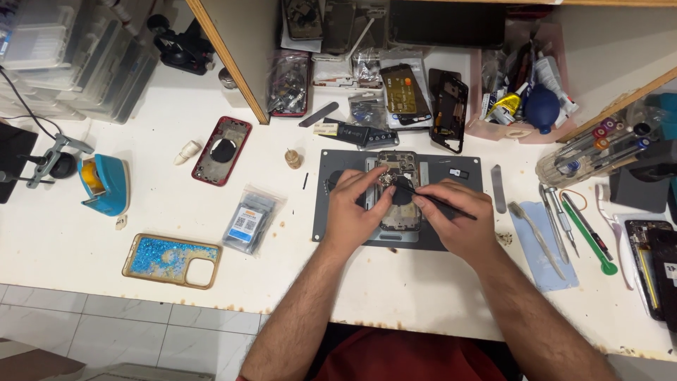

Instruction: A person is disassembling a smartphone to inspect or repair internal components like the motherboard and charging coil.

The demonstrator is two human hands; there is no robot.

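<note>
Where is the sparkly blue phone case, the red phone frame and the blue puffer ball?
sparkly blue phone case [166,257], head view, glittery middle.
red phone frame [209,168], head view, lower left edge.
blue puffer ball [541,107], head view, round bulb.
</note>
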